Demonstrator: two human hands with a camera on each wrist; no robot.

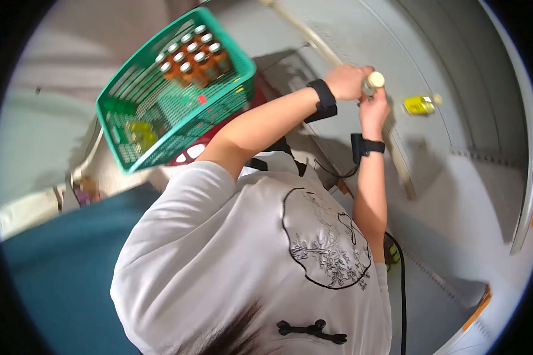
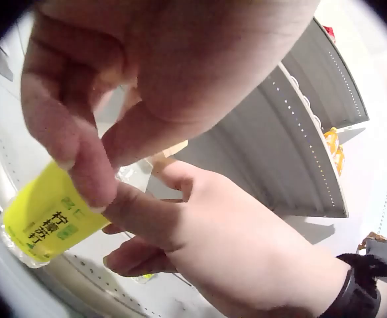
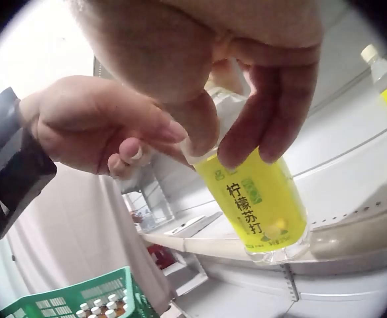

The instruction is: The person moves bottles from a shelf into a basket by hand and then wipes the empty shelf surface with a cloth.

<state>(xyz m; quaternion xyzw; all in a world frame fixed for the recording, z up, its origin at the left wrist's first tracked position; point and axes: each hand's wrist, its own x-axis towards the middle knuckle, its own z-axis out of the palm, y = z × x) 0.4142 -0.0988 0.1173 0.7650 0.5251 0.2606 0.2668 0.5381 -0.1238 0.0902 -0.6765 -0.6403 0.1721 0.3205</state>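
Observation:
A clear bottle point(image 1: 370, 87) with a pale cap and a yellow label point(image 3: 246, 195) is held in front of the body, over the shelf's front edge. My left hand point(image 1: 344, 81) grips it, its fingertips on the upper part of the label point(image 2: 54, 215) in the left wrist view. From the other side my right hand point(image 1: 374, 113) holds the same bottle, fingers bent over its shoulder in the right wrist view. The hands overlap around the neck, which they mostly hide. A second yellow-labelled bottle point(image 1: 419, 105) stands on the shelf, right of the hands.
Left of the hands is a green basket point(image 1: 109, 139), holding brown bottles point(image 1: 198, 56) with white caps and something yellow point(image 1: 141, 136) at its near end. Grey shelving point(image 2: 266, 146) curves alongside, with orange bottles point(image 2: 332, 142) farther off. A black cable point(image 1: 403, 284) hangs by the right side.

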